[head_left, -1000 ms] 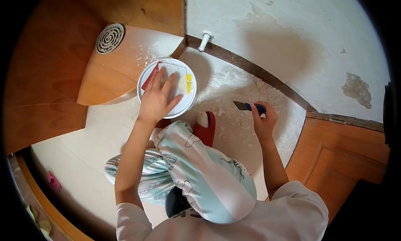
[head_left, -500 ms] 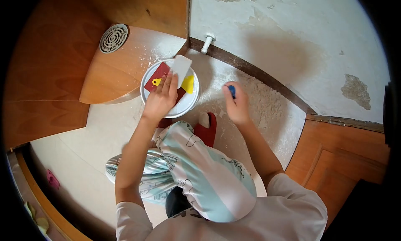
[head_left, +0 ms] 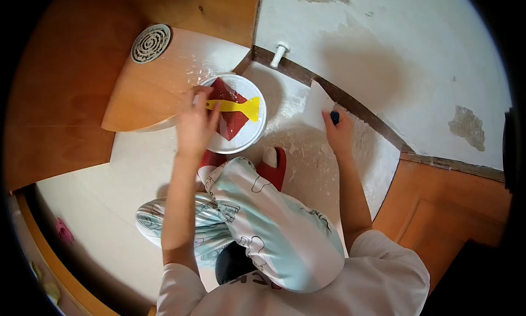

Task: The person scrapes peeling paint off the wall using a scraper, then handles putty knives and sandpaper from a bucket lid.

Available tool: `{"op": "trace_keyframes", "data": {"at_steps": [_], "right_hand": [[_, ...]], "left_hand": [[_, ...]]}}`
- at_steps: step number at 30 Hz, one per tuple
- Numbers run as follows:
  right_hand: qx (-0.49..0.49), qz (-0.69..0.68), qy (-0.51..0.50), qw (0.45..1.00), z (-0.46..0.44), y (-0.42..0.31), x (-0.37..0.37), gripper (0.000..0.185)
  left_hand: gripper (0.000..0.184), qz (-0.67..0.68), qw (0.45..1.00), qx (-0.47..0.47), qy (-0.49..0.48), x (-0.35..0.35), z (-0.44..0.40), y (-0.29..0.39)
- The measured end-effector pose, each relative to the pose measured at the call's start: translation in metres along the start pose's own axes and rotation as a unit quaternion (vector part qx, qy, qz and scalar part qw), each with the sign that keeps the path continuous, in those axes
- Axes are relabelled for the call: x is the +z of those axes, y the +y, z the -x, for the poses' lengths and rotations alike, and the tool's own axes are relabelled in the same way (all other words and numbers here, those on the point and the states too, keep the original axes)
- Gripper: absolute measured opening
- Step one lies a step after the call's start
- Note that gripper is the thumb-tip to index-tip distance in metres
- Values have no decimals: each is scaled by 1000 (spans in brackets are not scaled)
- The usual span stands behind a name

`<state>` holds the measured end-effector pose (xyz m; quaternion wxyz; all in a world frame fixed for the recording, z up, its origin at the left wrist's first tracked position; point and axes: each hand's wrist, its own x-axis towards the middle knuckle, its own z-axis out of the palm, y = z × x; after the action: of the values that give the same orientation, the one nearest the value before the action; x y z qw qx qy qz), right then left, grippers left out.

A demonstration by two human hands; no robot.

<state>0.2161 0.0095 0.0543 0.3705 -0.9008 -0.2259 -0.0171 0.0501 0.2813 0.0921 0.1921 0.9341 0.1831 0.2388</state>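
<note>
In the upper middle, the yellow scraper (head_left: 242, 106) stretched rightward from the nearer left hand (head_left: 195, 122), fingers curled, whether pinching I couldn't tell.

A yellow scraper (head_left: 241, 107), blade flaring right, stretches across a dark-red sheet (head_left: 233, 128) on a round white lid (head_left: 252, 132), upper centre-left — while a flat white piece (head_left: 316, 107) tilts beside a dark-blue handle (head_left: 335, 118), right of centre.

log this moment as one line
left hand: at yellow scraper, grip unclear; right hand: holding white card, blue handle; red sheet: on white lid
</note>
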Motion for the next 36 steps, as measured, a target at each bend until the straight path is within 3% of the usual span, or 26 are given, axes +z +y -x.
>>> {"op": "trace_keyframes", "data": {"at_steps": [1,4,7,10,15,19,22,28,31,36], "right_hand": [[23,-13,1,1000,1,0,-1,28],[64,-34,-9,997,4,-7,0,28],[53,-9,-38,998,9,-17,10,28],[27,21,-48,998,12,-26,17,27],[-35,34,-39,998,17,-29,20,26],[-30,40,-45,998,19,-28,19,25],[-32,37,-44,998,22,-27,19,25],[-43,34,-44,997,26,-23,24,23],[-35,32,-52,998,27,-25,24,23],[-33,43,-74,996,29,-28,27,24]], "left_hand": [[33,11,999,-45,-9,-7,-2,-6],[35,-100,988,28,-115,-19,-5,-10],[36,-91,977,13,-191,-10,-4,-10],[34,-47,992,-16,-118,-6,-4,-12],[32,-28,987,-34,-156,-4,-9,-18],[25,-5,985,-42,-168,1,-15,-24],[23,37,966,-110,-233,-4,-25,-17],[23,120,949,-201,-211,11,-23,-33],[18,225,926,-229,-201,18,-20,-44],[17,442,807,-339,-195,3,-17,-28]]}}
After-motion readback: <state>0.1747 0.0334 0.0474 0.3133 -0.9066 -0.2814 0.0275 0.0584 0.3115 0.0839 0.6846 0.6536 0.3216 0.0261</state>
